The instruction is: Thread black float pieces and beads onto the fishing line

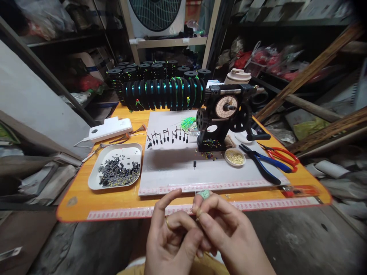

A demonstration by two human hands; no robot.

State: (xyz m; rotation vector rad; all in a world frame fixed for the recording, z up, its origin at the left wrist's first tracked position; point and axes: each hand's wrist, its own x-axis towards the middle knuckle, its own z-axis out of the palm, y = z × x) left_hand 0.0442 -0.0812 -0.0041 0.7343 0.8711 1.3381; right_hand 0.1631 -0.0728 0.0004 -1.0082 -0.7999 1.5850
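My left hand [172, 236], with a gold ring, holds its index finger raised. Its other fingers are curled in with the thumb near my right fingertips. My right hand [232, 231] pinches thumb against fingers at the board's front edge. A pale green wrap [204, 194] covers one of its fingertips. What lies in the pinches is too small to make out. Beyond my hands one small black cylinder [195, 164] stands on the white board [169, 168]. Further back is a row of black pieces with thin stems [166, 136]. Gold bits fill a round dish [235, 165].
A hand-cranked winder [226, 110] carries a row of black spools [163, 93]; more spools stand behind. At left are a white tray [93, 179] of dark parts and a power strip [110, 130]. Blue-handled pliers [265, 168], red-handled cutters [283, 156] and an orange knife [304, 190] lie right.
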